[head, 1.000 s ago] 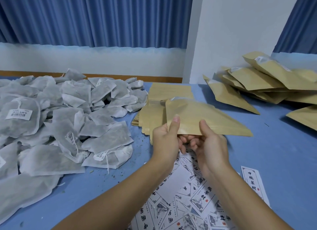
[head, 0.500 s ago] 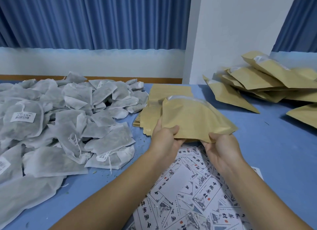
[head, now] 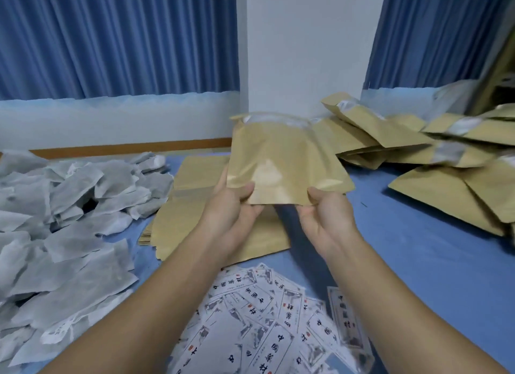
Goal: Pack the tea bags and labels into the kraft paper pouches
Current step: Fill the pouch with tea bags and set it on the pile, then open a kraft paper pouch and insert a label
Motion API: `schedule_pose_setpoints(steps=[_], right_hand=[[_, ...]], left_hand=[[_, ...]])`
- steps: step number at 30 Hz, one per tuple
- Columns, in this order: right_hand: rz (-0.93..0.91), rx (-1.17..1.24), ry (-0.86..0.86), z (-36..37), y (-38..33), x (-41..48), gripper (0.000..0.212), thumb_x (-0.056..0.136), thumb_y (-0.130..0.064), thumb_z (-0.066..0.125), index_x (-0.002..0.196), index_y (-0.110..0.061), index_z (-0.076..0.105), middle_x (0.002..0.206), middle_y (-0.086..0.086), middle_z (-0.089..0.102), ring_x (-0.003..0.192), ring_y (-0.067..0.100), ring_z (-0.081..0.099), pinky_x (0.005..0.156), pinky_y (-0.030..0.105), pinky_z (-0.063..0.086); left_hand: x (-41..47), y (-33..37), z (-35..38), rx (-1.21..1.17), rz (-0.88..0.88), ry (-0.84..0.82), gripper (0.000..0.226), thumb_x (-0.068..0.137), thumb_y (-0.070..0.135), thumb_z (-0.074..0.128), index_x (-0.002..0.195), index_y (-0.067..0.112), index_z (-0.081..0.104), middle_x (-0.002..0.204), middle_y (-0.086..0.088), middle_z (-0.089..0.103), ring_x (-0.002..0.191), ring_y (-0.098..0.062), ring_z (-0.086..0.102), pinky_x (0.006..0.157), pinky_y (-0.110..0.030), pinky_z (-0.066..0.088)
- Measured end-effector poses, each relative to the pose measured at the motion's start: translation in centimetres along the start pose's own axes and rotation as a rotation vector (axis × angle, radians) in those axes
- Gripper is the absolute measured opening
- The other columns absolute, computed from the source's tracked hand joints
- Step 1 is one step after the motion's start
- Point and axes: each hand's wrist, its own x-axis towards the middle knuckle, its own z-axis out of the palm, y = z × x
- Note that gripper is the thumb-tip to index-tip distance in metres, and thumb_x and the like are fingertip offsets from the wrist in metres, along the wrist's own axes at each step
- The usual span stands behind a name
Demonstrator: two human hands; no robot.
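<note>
Pouch [head: 287, 156] held upright above table [head: 418, 262], bottom edge pinched.
Lower corners were pinched by left hand [head: 231, 209] and right hand [head: 326, 215]; tea bags [head: 69, 206] were heaped left, labels [head: 264, 332] nearest, open surface right.

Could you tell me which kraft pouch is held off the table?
The pouch pinched at its bottom edge by left hand and right hand; the flat stack and right-side pile lie down.
</note>
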Motion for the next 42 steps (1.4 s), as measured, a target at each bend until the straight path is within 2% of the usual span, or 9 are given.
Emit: schedule_pose_setpoints(steps=[5, 8, 10, 12, 19, 25, 30, 34, 42], right_hand=[[-0.144, 0.174, 0.108, 7.4, -6.7, 9.4, 0.030, 0.102, -0.013, 0.054, 0.131, -0.006, 0.058, 0.138, 0.024, 0.058, 0.132, 0.032, 0.054, 0.108, 0.044, 0.047], [-0.171, -0.047, 0.176, 8.1, -5.6, 12.1, 0.009, 0.102, -0.021, 0.055, 0.100, -0.015, 0.060, 0.100, 0.009, 0.069, 0.099, 0.010, 0.067, 0.085, 0.021, 0.057], [-0.214, -0.463, 0.220, 6.9, -2.5, 12.5, 0.026, 0.100, -0.009, 0.047, 0.076, -0.018, 0.049, 0.069, -0.001, 0.049, 0.060, 0.018, 0.052, 0.055, 0.024, 0.046], [-0.293, -0.780, 0.187, 5.0, 1.6, 12.0, 0.024, 0.098, -0.007, 0.043, 0.076, -0.010, 0.053, 0.073, 0.009, 0.050, 0.073, 0.024, 0.046, 0.066, 0.036, 0.041], [-0.473, -1.736, -0.385, -1.4, 10.6, 7.4, 0.017, 0.097, -0.009, 0.037, 0.098, -0.010, 0.055, 0.100, 0.009, 0.061, 0.090, 0.033, 0.055, 0.076, 0.036, 0.043], [-0.538, -1.936, -0.317, -0.9, 10.8, 5.8, 0.016, 0.097, -0.011, 0.037, 0.094, -0.015, 0.052, 0.104, 0.007, 0.060, 0.094, 0.034, 0.056, 0.069, 0.035, 0.043], [-0.606, -2.090, -0.372, -1.0, 10.7, 3.6, 0.023, 0.083, 0.001, 0.039, 0.090, -0.021, 0.039, 0.110, 0.006, 0.057, 0.102, 0.033, 0.054, 0.072, 0.031, 0.029], [-0.580, -2.178, -0.545, -1.3, 10.6, 2.0, 0.041, 0.086, 0.001, 0.042, 0.124, -0.012, 0.049, 0.141, 0.004, 0.047, 0.128, 0.029, 0.048, 0.086, 0.035, 0.043], [-0.563, -2.268, -0.793, -2.2, 8.7, -1.1, 0.046, 0.107, -0.038, 0.032, 0.146, -0.013, 0.036, 0.159, 0.001, 0.028, 0.141, 0.022, 0.033, 0.100, 0.038, 0.044]], left_hand=[[10.1, 0.5, 9.7, -0.055, -0.023, 0.040, 0.056, 0.104, 0.025, 0.052, 0.154, 0.017, 0.029, 0.143, -0.012, 0.053, 0.126, -0.019, 0.056, 0.104, -0.030, 0.046], [12.4, -0.2, 8.9, 0.573, 0.028, 0.047, 0.027, 0.103, 0.028, 0.051, 0.126, 0.014, 0.051, 0.104, -0.010, 0.061, 0.085, -0.018, 0.056, 0.067, -0.025, 0.046], [12.3, -1.2, 5.5, 1.256, 0.163, 0.051, 0.016, 0.099, 0.020, 0.047, 0.113, 0.015, 0.053, 0.096, -0.003, 0.060, 0.093, -0.026, 0.055, 0.065, -0.030, 0.041], [11.9, -1.8, 0.9, 1.650, 0.133, -0.044, 0.044, 0.100, 0.018, 0.044, 0.143, 0.011, 0.042, 0.135, -0.007, 0.057, 0.126, -0.030, 0.052, 0.091, -0.030, 0.042], [6.9, 0.4, -9.8, 2.212, 0.182, -0.206, 0.046, 0.105, 0.045, 0.033, 0.132, 0.013, 0.049, 0.144, -0.011, 0.048, 0.134, -0.028, 0.043, 0.111, -0.045, 0.032], [0.2, 2.8, -12.0, 2.471, 0.072, -0.470, 0.111, 0.076, 0.093, 0.017, 0.159, 0.023, -0.008, 0.166, -0.009, -0.012, 0.154, -0.025, -0.009, 0.122, -0.054, 0.000], [-2.2, 4.1, -12.9, 2.728, 0.458, -0.564, 0.078, 0.098, 0.064, 0.018, 0.153, 0.008, 0.019, 0.155, -0.019, 0.026, 0.139, -0.033, 0.031, 0.112, -0.043, 0.033], [-2.8, 4.4, -13.1, 2.738, 0.600, -0.588, 0.050, 0.107, 0.039, 0.021, 0.142, 0.007, 0.035, 0.144, -0.013, 0.040, 0.126, -0.026, 0.043, 0.101, -0.038, 0.043], [-4.6, 5.5, -12.7, 2.635, 0.381, -0.594, 0.071, 0.092, 0.077, 0.025, 0.122, 0.016, 0.048, 0.123, -0.003, 0.051, 0.109, -0.023, 0.055, 0.079, -0.037, 0.045]])
